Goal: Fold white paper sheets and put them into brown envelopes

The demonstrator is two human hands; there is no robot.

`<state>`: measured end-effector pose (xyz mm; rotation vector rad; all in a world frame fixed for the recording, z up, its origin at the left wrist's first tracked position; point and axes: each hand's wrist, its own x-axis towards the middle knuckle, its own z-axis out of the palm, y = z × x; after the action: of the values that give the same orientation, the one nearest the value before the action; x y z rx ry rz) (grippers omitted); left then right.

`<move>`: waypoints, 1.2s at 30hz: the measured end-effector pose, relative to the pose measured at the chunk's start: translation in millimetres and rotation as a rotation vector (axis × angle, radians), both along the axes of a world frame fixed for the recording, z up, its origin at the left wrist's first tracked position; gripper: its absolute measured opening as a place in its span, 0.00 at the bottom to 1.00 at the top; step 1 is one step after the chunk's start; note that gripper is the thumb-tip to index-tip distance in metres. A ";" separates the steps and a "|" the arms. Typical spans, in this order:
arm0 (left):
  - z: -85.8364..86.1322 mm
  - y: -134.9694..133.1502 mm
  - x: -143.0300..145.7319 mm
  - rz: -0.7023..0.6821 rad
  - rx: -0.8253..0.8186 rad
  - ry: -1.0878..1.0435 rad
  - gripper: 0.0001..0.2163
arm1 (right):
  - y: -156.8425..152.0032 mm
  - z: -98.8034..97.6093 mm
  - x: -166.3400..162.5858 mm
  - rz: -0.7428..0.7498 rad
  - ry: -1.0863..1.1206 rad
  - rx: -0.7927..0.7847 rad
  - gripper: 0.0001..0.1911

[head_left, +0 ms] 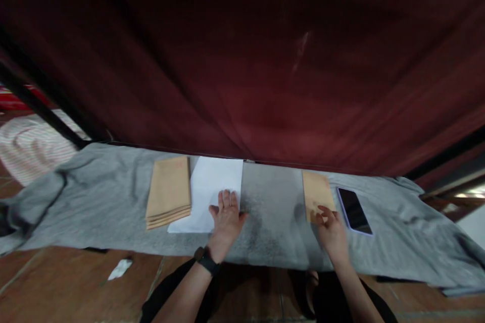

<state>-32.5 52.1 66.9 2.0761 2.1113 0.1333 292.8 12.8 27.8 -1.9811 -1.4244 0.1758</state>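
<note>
My left hand (227, 214) lies flat with fingers stretched on white paper (215, 176), near its right edge. A dark watch is on that wrist. Left of the paper, partly over it, is a stack of several brown envelopes (170, 186). Over the lower part of a single brown envelope (316, 186) is my right hand (331, 224), its fingers loosely curled and apart. Whether the fingertips touch that envelope I cannot tell. A phone (354, 210) with a pale purple case and dark screen lies just right of this hand.
A grey cloth (113, 197) covers the long low surface under these things. Dark red fabric (242, 60) hangs behind it. On the tiled floor at the left lies a crumpled white tissue (120, 268). Striped cloth (36, 144) sits at the far left, beside dark bars.
</note>
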 end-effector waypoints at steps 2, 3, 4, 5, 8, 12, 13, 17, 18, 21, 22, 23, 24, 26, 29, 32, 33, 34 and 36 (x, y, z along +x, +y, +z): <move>2.4 -3.4 -4.9 0.030 -0.043 0.051 0.32 | 7.6 -4.1 -13.8 0.081 0.147 0.026 0.21; 3.2 -4.5 -6.3 0.034 -0.049 0.072 0.31 | 11.6 -5.8 -22.5 0.127 0.224 0.030 0.20; 3.8 -5.3 -7.2 0.030 -0.050 0.087 0.31 | 15.7 -7.3 -32.1 0.178 0.300 0.030 0.19; 4.2 -5.7 -7.6 0.023 -0.046 0.096 0.30 | 19.7 -8.4 -42.6 0.232 0.370 0.023 0.18; 4.6 -5.7 -7.5 0.011 -0.029 0.097 0.27 | 30.7 -9.1 -76.1 0.358 0.490 -0.016 0.16; 4.8 -4.6 -9.1 0.018 0.007 0.076 0.23 | 42.0 -5.5 -114.0 0.503 0.562 -0.098 0.13; 5.5 -4.2 -10.3 0.022 0.016 0.069 0.22 | 44.0 -5.0 -120.7 0.525 0.583 -0.115 0.12; 12.0 -1.2 -16.2 0.003 0.026 0.022 0.15 | 47.2 -8.1 -134.4 0.504 0.706 -0.156 0.11; 14.5 -0.2 -16.5 -0.007 0.039 0.005 0.15 | 47.2 -9.2 -135.5 0.478 0.757 -0.169 0.11; 21.3 0.5 -9.6 -0.078 0.109 -0.079 0.15 | 47.4 -7.1 -136.4 0.392 0.955 -0.222 0.16; 22.6 -0.8 -4.2 -0.133 0.129 -0.118 0.15 | 48.2 -4.0 -136.3 0.369 1.027 -0.242 0.18; 23.2 -3.3 2.6 -0.209 0.142 -0.160 0.15 | 49.4 0.2 -135.8 0.354 1.097 -0.258 0.21; 23.0 -6.7 10.3 -0.308 0.148 -0.197 0.16 | 51.1 5.3 -134.8 0.344 1.165 -0.273 0.23; 21.0 -15.6 26.4 -0.522 0.154 -0.233 0.18 | 55.9 16.0 -130.5 0.324 1.268 -0.281 0.27; 16.5 -27.7 44.0 -0.749 0.122 -0.210 0.16 | 64.6 26.5 -116.4 0.252 1.308 -0.193 0.27; 13.5 -31.1 48.3 -0.875 0.125 -0.163 0.12 | 70.3 25.3 -96.1 0.162 1.307 -0.097 0.19; 13.2 -30.1 47.2 -0.889 0.135 -0.147 0.11 | 70.9 23.1 -89.6 0.134 1.322 -0.087 0.17; 13.2 -28.3 45.2 -0.888 0.142 -0.130 0.11 | 70.9 20.6 -83.8 0.105 1.338 -0.079 0.16; 14.1 -23.2 39.1 -0.847 0.151 -0.105 0.12 | 69.1 16.3 -75.7 0.066 1.377 -0.058 0.14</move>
<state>6.7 28.9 81.0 2.7703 1.0443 0.2734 217.1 81.9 44.1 -1.2504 -0.5291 1.3059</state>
